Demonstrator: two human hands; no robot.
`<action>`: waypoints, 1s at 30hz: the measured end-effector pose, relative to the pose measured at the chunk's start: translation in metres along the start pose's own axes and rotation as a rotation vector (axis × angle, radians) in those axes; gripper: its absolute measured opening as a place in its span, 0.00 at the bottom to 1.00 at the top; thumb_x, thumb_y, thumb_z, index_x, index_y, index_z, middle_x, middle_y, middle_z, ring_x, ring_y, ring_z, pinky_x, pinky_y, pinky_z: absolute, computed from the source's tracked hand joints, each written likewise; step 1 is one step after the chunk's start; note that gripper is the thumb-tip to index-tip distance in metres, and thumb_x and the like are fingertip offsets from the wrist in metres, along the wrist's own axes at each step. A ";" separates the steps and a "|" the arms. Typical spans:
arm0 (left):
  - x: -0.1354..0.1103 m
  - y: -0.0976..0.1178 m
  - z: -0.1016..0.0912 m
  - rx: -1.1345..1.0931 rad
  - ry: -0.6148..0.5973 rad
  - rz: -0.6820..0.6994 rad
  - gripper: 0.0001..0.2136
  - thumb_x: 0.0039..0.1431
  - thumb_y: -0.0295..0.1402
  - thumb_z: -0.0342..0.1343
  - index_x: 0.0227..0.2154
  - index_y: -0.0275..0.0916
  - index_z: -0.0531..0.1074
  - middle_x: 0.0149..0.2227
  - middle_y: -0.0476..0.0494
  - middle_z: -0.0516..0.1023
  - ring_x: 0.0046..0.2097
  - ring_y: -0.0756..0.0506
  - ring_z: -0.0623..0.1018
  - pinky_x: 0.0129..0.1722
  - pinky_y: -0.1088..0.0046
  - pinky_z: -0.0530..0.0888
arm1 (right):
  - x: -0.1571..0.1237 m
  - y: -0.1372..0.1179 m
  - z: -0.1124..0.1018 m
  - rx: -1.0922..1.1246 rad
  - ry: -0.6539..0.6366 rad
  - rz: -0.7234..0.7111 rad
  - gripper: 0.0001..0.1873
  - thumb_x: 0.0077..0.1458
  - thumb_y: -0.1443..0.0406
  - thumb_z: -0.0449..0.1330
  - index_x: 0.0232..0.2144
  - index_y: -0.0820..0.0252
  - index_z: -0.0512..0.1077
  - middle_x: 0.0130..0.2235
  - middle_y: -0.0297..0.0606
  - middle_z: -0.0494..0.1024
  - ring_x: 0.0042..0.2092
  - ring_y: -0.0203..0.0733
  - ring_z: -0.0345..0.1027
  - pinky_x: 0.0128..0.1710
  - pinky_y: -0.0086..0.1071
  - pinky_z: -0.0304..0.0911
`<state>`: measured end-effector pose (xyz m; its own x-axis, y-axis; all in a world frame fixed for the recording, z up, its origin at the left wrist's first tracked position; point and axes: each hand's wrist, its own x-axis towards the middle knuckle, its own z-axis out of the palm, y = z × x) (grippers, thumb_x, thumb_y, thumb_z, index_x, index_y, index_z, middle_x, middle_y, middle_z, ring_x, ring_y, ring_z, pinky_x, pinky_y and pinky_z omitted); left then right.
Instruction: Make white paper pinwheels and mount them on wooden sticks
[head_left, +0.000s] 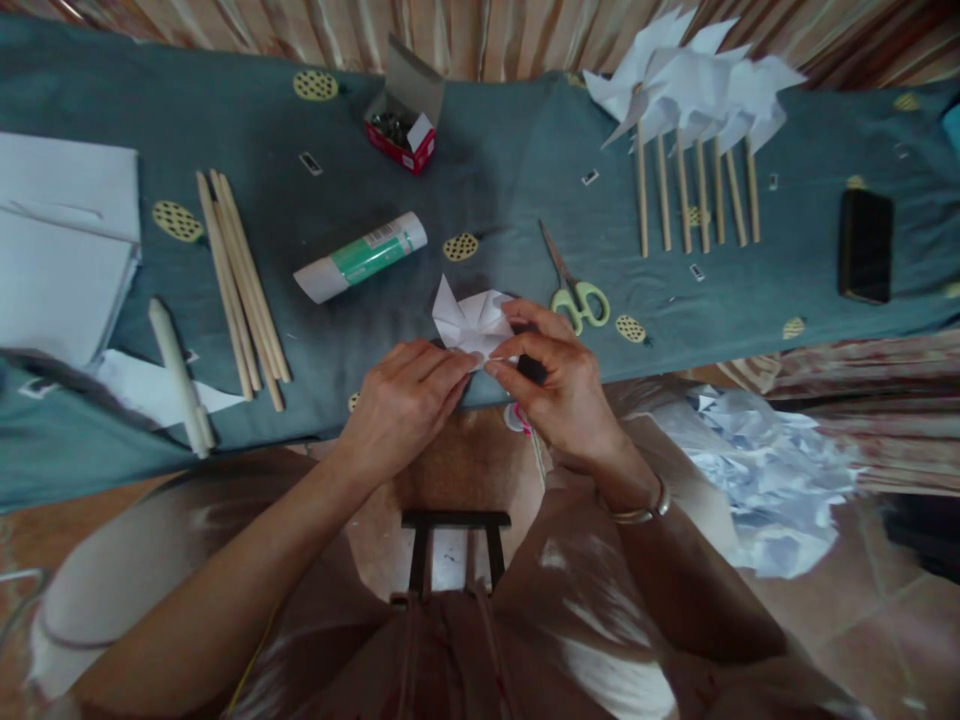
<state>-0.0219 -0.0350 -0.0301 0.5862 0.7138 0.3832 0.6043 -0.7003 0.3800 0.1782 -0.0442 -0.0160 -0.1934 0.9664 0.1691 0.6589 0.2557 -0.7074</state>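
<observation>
A white paper pinwheel (472, 318) with folded blades lies at the front edge of the cloth-covered table, one pointed tip standing up at its left. My left hand (409, 400) pinches its near edge with thumb and fingertips. From the right, my right hand (555, 375) grips the same paper, thumb and index finger close to the left fingertips, the other fingers curled over its right side. The exact fold under the fingertips is hidden. Green-handled scissors (579, 300) lie just beyond my right hand, and a glue stick (367, 257) lies beyond my left.
Several wooden sticks (244, 290) lie left, near a white craft knife (180, 375) and paper sheets (67, 240). An open red box (405, 150) holds small metal pieces. Finished pinwheels (697, 90) on sticks and a phone (866, 245) lie right. A bag of paper scraps (772, 470) stands below.
</observation>
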 end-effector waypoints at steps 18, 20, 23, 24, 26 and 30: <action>-0.003 -0.002 0.001 -0.066 -0.010 0.036 0.10 0.67 0.26 0.50 0.45 0.36 0.76 0.43 0.39 0.82 0.42 0.42 0.79 0.42 0.62 0.77 | -0.001 0.006 0.016 -0.013 0.150 0.051 0.04 0.55 0.62 0.66 0.31 0.56 0.77 0.53 0.42 0.76 0.55 0.49 0.71 0.60 0.49 0.64; -0.003 -0.002 0.001 -0.070 -0.024 0.023 0.10 0.68 0.27 0.50 0.44 0.36 0.76 0.42 0.39 0.81 0.42 0.43 0.79 0.42 0.62 0.77 | -0.001 0.006 0.016 -0.031 0.152 0.039 0.04 0.55 0.62 0.66 0.31 0.55 0.76 0.53 0.42 0.76 0.55 0.49 0.71 0.59 0.50 0.65; -0.002 -0.003 0.000 -0.048 -0.030 0.026 0.10 0.68 0.28 0.50 0.44 0.36 0.76 0.41 0.40 0.81 0.41 0.42 0.78 0.40 0.62 0.76 | -0.002 0.006 0.016 -0.049 0.150 0.031 0.04 0.55 0.62 0.66 0.30 0.54 0.76 0.54 0.40 0.76 0.56 0.49 0.70 0.59 0.49 0.66; -0.001 -0.004 0.000 -0.041 -0.032 0.027 0.10 0.68 0.29 0.50 0.44 0.36 0.76 0.40 0.40 0.81 0.41 0.42 0.78 0.40 0.63 0.76 | -0.002 0.006 0.016 -0.054 0.148 0.031 0.04 0.56 0.62 0.66 0.30 0.54 0.75 0.54 0.40 0.76 0.56 0.49 0.70 0.59 0.49 0.66; -0.001 -0.004 0.000 -0.036 -0.037 0.022 0.10 0.68 0.29 0.50 0.44 0.37 0.77 0.40 0.40 0.81 0.41 0.42 0.78 0.40 0.63 0.75 | -0.002 0.006 0.016 -0.061 0.142 0.031 0.04 0.56 0.62 0.65 0.31 0.54 0.76 0.54 0.39 0.76 0.57 0.49 0.70 0.59 0.49 0.66; 0.000 -0.004 0.000 -0.057 -0.061 0.003 0.11 0.68 0.29 0.50 0.44 0.38 0.77 0.40 0.40 0.81 0.41 0.42 0.78 0.41 0.62 0.75 | -0.003 0.006 0.016 -0.053 0.133 0.032 0.04 0.58 0.61 0.64 0.31 0.53 0.76 0.55 0.38 0.75 0.57 0.49 0.69 0.60 0.50 0.65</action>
<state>-0.0245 -0.0323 -0.0313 0.6204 0.7099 0.3333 0.5719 -0.7003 0.4272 0.1708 -0.0459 -0.0315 -0.0755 0.9681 0.2388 0.7012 0.2218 -0.6776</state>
